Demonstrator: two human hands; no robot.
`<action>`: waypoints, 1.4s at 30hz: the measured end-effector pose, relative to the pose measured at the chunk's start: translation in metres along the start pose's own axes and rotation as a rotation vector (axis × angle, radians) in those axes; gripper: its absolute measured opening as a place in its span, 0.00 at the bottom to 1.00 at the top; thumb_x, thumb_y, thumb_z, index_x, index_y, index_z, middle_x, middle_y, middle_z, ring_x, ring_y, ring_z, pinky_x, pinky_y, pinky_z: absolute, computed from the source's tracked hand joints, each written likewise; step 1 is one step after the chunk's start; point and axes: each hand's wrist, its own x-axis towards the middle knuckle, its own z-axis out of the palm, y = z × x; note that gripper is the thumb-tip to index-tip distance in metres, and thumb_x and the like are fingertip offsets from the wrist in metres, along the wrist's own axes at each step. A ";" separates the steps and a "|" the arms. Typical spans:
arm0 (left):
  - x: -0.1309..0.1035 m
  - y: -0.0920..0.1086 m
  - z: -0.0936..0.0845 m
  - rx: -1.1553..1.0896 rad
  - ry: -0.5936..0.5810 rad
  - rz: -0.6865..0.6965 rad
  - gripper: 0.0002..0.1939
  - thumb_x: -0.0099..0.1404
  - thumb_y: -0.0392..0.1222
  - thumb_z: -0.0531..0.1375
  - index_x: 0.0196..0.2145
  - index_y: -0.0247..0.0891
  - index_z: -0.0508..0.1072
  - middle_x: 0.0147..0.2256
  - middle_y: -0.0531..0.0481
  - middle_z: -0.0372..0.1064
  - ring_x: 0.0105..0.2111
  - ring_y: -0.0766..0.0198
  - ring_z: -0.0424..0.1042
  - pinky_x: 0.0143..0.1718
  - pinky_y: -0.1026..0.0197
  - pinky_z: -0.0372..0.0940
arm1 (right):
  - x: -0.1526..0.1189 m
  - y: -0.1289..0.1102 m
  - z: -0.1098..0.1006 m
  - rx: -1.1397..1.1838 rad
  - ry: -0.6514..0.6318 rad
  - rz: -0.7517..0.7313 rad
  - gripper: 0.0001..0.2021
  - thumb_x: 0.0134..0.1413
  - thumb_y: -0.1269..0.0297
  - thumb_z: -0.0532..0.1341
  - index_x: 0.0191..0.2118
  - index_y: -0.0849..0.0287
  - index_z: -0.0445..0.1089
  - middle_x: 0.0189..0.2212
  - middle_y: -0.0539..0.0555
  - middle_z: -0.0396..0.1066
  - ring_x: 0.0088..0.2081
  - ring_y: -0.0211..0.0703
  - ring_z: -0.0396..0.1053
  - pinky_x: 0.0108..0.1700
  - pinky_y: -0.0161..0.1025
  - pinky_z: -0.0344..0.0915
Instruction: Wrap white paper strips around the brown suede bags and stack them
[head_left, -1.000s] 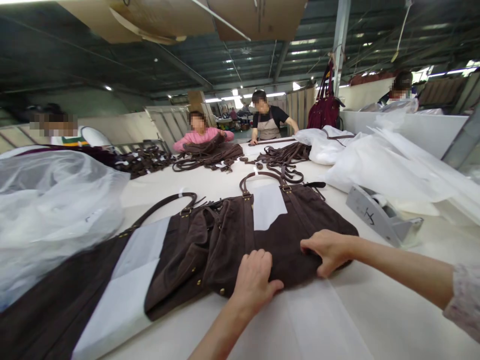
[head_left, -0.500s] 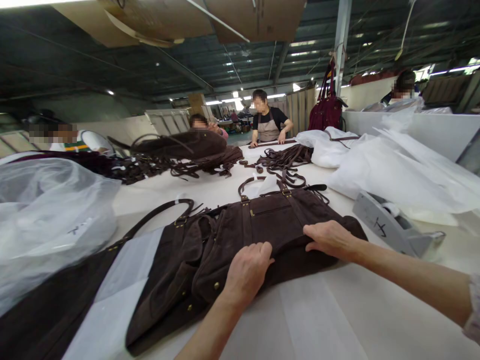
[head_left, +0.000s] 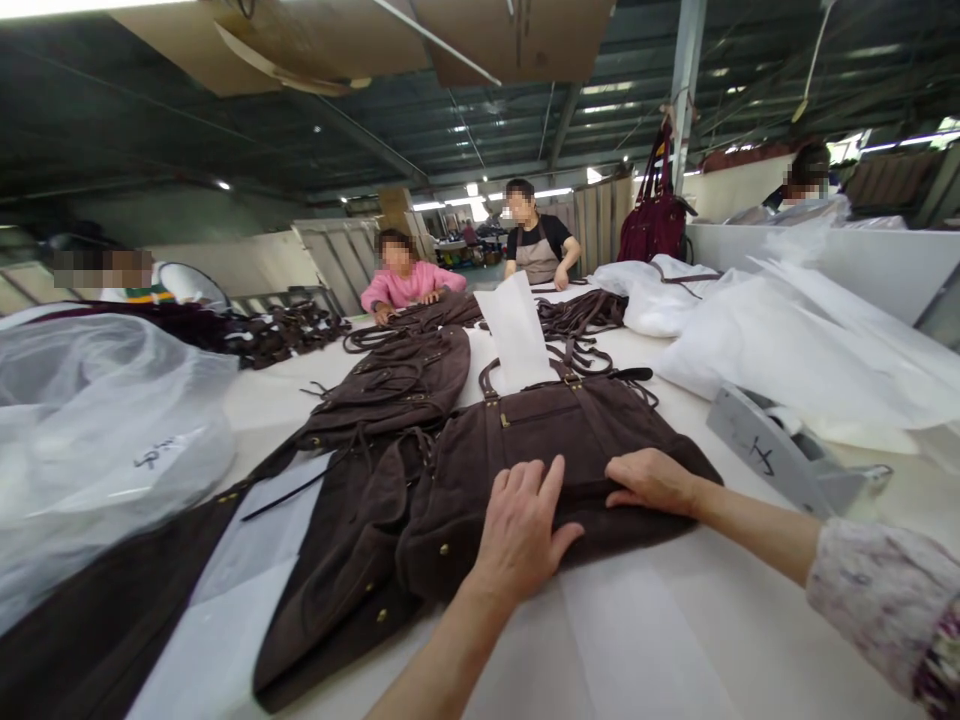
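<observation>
A dark brown handbag with strap handles, brass-coloured fittings and a front zip lies before me on the white table. My left hand rests on its near side, fingers stretched out and thumb apart. Farther right, my right hand grips a fold of the same bag between thumb and fingers; the fingertips are partly hidden. A white paper sheet stands up behind the bag's handles. Left of it, another brown bag touches its side, with one more brown bag beyond.
Clear plastic heaps on the left, and white plastic bags on the right. A grey tape dispenser stands beside my right forearm. Brown straps lie at the back. A person in pink and one in an apron work opposite.
My left hand has opened from a grip and shifted slightly right. A brown bag held up at the back now lies on the table beside mine. The white paper now stands upright.
</observation>
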 end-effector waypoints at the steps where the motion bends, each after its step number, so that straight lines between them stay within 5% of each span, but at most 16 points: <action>1: 0.001 0.005 0.002 -0.017 0.010 0.027 0.37 0.62 0.53 0.60 0.64 0.44 0.50 0.57 0.42 0.57 0.57 0.48 0.56 0.58 0.46 0.49 | -0.001 0.000 0.000 -0.015 0.006 -0.001 0.23 0.64 0.45 0.47 0.34 0.61 0.64 0.29 0.53 0.69 0.29 0.41 0.68 0.30 0.36 0.54; 3: 0.001 0.009 0.012 -0.037 -0.011 0.066 0.33 0.65 0.50 0.57 0.64 0.48 0.50 0.59 0.45 0.55 0.58 0.51 0.54 0.60 0.48 0.46 | 0.000 0.000 0.000 -0.051 0.010 0.001 0.23 0.64 0.44 0.47 0.34 0.61 0.64 0.29 0.54 0.69 0.30 0.41 0.68 0.31 0.36 0.54; 9: 0.007 0.001 0.036 -0.001 -0.025 -0.004 0.25 0.69 0.46 0.54 0.61 0.42 0.55 0.50 0.46 0.65 0.48 0.55 0.64 0.51 0.53 0.57 | 0.013 -0.002 -0.012 -0.148 -0.065 0.108 0.24 0.61 0.42 0.51 0.34 0.62 0.66 0.30 0.57 0.71 0.32 0.45 0.69 0.34 0.38 0.54; 14: 0.019 0.005 0.021 0.025 0.049 -0.080 0.10 0.71 0.44 0.50 0.43 0.40 0.67 0.40 0.47 0.68 0.41 0.58 0.66 0.43 0.56 0.59 | -0.005 -0.004 -0.050 -0.182 -0.113 0.251 0.34 0.44 0.29 0.55 0.37 0.60 0.66 0.32 0.58 0.71 0.35 0.50 0.69 0.35 0.39 0.54; 19: 0.035 -0.001 0.007 0.068 0.095 -0.106 0.15 0.73 0.48 0.44 0.36 0.41 0.66 0.36 0.47 0.67 0.38 0.56 0.65 0.40 0.55 0.56 | -0.004 0.014 -0.077 -0.217 -0.123 0.272 0.30 0.53 0.32 0.49 0.35 0.58 0.65 0.30 0.56 0.72 0.30 0.47 0.70 0.29 0.36 0.48; 28: 0.039 -0.018 0.059 0.114 0.040 -0.105 0.10 0.71 0.43 0.50 0.34 0.39 0.67 0.33 0.47 0.68 0.34 0.56 0.66 0.35 0.56 0.55 | 0.020 0.047 0.007 -0.154 -0.086 0.107 0.28 0.60 0.38 0.48 0.33 0.62 0.67 0.29 0.57 0.72 0.32 0.45 0.69 0.31 0.37 0.51; 32: 0.036 -0.019 0.061 0.117 0.052 -0.112 0.09 0.71 0.43 0.51 0.34 0.40 0.67 0.33 0.48 0.68 0.35 0.56 0.66 0.36 0.56 0.55 | 0.019 0.033 -0.010 -0.155 -0.093 0.107 0.27 0.58 0.38 0.50 0.32 0.61 0.67 0.30 0.57 0.70 0.34 0.47 0.67 0.35 0.39 0.52; 37: 0.037 -0.012 0.051 0.113 0.076 -0.100 0.12 0.72 0.44 0.47 0.34 0.39 0.66 0.33 0.48 0.67 0.35 0.56 0.65 0.37 0.55 0.55 | 0.020 0.003 -0.028 -0.029 -0.022 0.208 0.39 0.35 0.29 0.62 0.44 0.60 0.65 0.36 0.55 0.70 0.37 0.50 0.66 0.39 0.41 0.54; 42: 0.020 -0.009 0.026 0.101 0.063 0.009 0.06 0.66 0.45 0.58 0.35 0.41 0.66 0.35 0.50 0.65 0.37 0.56 0.63 0.38 0.55 0.56 | 0.008 -0.011 -0.003 -0.083 0.123 0.211 0.18 0.54 0.46 0.62 0.34 0.59 0.66 0.31 0.52 0.68 0.33 0.44 0.63 0.37 0.41 0.53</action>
